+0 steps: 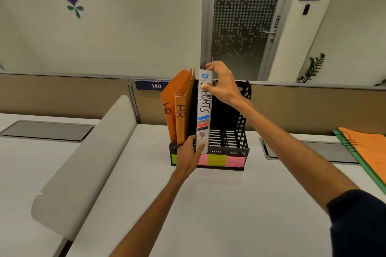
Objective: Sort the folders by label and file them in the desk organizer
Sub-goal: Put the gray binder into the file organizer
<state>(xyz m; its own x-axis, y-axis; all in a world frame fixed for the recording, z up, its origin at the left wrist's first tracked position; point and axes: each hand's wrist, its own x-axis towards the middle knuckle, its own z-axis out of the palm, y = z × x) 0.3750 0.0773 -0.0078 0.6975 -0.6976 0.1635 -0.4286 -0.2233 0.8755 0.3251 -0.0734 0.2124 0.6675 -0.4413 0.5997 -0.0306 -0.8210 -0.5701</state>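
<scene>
Control at both ends: right hand (223, 86) pinches the SPORTS folder (203, 110) high, left hand (188, 153) grips its base, steering it into the desk organizer (238, 150).

A number plate reading 140 (156, 86) sits on the tan partition (62, 94) at eleven o'clock. A dotted glass door (244, 27) stands at one o'clock, a leafy plant (313, 68) at two, and a curved white divider (87, 162) at eight.
</scene>
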